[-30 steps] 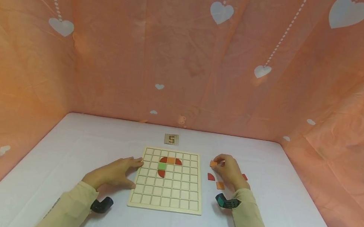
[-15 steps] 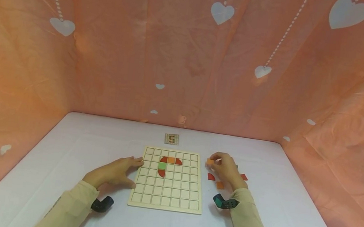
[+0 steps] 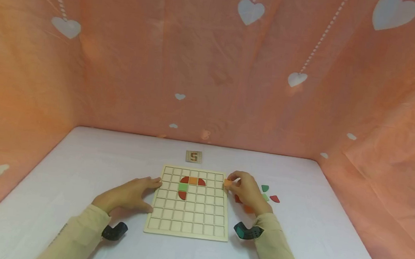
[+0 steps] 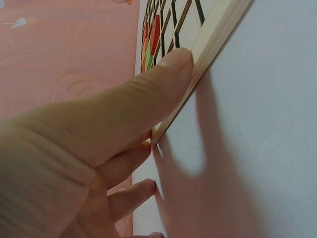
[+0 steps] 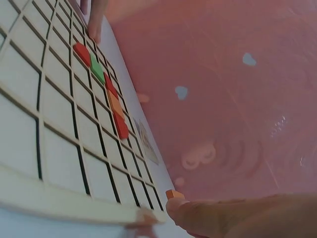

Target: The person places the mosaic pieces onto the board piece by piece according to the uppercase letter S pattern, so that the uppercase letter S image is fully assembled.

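A wooden grid board (image 3: pixel 193 216) lies flat on the table. Several tiles sit in its upper cells: red quarter-circles (image 3: pixel 182 195), an orange square (image 3: pixel 193 181) and a green square (image 3: pixel 183 187). My left hand (image 3: pixel 123 195) rests at the board's left edge, its thumb on the rim in the left wrist view and the other fingers spread along the side. With thumb and fingertips my right hand (image 3: pixel 247 192) pinches an orange square tile (image 3: pixel 227 183) over the board's upper right edge. In the right wrist view only a corner of that tile shows past the thumb.
A small card (image 3: pixel 193 157) with an S-like pattern lies behind the board. Right of the right hand are loose tiles: a dark green one (image 3: pixel 265 188), a light green one (image 3: pixel 265 197) and a red one (image 3: pixel 274 199). Another red tile (image 3: pixel 238 199) is partly hidden beneath that hand.
My right hand has carried the orange square tile leftward from the loose tiles to the board's right edge, uncovering green tiles behind it. My left hand stays at the board's left edge.
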Demonstrator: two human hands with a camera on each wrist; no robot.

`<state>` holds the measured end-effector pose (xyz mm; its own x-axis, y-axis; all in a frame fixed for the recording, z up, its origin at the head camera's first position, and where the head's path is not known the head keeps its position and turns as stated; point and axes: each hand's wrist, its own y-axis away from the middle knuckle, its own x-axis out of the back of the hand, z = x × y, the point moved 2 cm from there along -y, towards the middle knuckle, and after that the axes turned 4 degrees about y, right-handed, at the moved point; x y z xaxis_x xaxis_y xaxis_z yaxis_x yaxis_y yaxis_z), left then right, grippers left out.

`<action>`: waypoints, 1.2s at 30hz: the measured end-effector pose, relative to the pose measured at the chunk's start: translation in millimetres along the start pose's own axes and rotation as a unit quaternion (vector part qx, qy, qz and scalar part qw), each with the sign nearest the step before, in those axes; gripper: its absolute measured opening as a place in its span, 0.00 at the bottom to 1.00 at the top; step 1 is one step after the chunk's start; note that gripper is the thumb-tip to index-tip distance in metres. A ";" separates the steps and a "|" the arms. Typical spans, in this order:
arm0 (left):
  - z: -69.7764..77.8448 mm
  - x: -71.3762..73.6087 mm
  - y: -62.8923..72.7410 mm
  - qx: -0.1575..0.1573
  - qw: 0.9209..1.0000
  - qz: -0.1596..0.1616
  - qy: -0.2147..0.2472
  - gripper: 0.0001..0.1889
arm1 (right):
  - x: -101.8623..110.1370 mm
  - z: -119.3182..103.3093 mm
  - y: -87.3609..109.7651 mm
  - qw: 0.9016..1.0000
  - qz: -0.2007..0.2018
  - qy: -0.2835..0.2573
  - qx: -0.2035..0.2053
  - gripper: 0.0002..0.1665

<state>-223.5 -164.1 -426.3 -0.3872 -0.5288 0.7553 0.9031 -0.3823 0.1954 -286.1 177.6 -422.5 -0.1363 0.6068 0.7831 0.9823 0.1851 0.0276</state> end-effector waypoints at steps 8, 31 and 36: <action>-2.1 -0.6 -2.3 -0.002 1.000 0.000 0.001 0.43 | -9.3 -14.2 4.7 0.999 0.010 0.020 0.034 0.11; 0.0 -0.8 -0.8 0.008 1.000 0.005 0.001 0.44 | -43.6 -48.9 17.3 0.990 -0.018 0.049 0.128 0.12; -0.7 -1.7 -0.9 0.003 1.000 0.004 -0.002 0.43 | -53.2 -54.0 22.1 0.988 -0.030 0.059 0.142 0.13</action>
<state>-223.8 -163.4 -428.2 -0.3783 -0.5283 0.7601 0.9075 -0.3734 0.1921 -250.3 107.6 -430.0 -0.1608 0.4970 0.8527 0.8953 0.4370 -0.0859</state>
